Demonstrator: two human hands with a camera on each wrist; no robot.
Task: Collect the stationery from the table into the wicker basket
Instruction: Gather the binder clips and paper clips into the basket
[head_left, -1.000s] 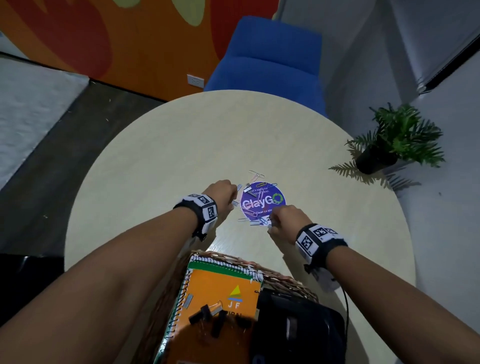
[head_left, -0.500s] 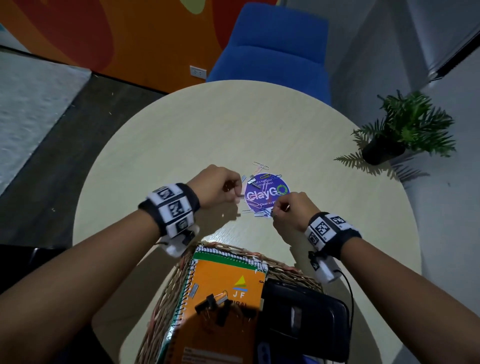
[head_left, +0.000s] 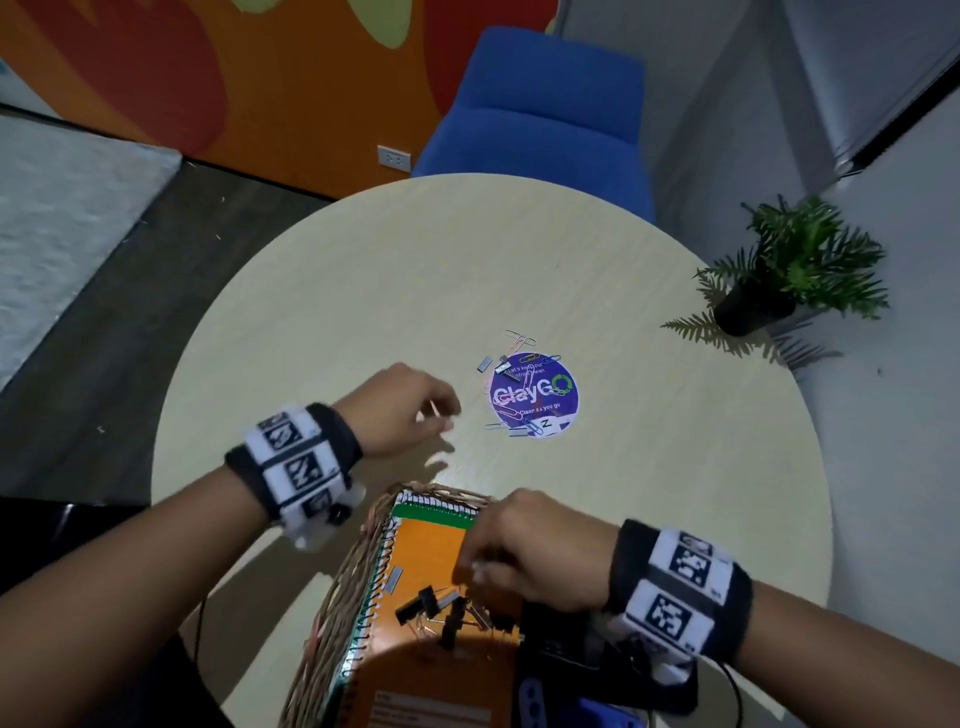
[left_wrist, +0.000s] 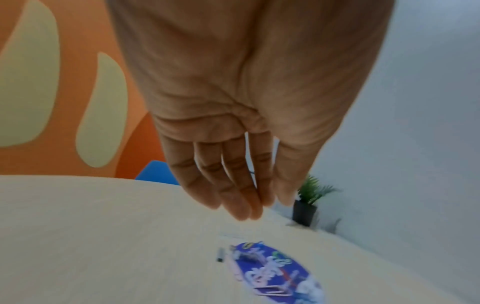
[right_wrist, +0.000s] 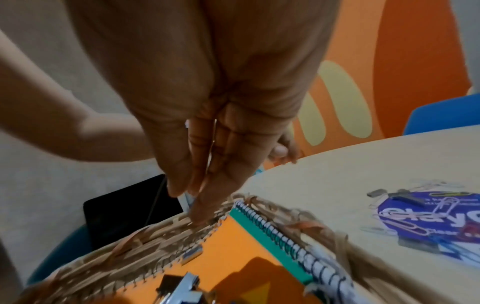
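Several paper clips (head_left: 521, 340) and short staple strips (head_left: 484, 364) lie around a purple round sticker (head_left: 535, 396) on the table. My left hand (head_left: 410, 410) hovers just left of them, fingers straight and pressed to the thumb (left_wrist: 259, 205), with a thin sliver of paper clip showing between them. My right hand (head_left: 498, 551) is over the wicker basket (head_left: 332, 597), above the orange spiral notebook (head_left: 426, 551). It pinches a thin wire paper clip between thumb and fingers (right_wrist: 192, 195). Black binder clips (head_left: 426, 605) lie on the notebook.
A black pouch-like item (head_left: 561, 649) sits in the basket beside the notebook. The round pale table (head_left: 337, 312) has a potted plant (head_left: 753, 306) at its right edge. A blue chair (head_left: 545, 114) stands behind it. The basket sits at the near edge.
Both hands have left the clips at the sticker. The right hand has drawn back over the basket; the left has pulled back slightly and lifted.
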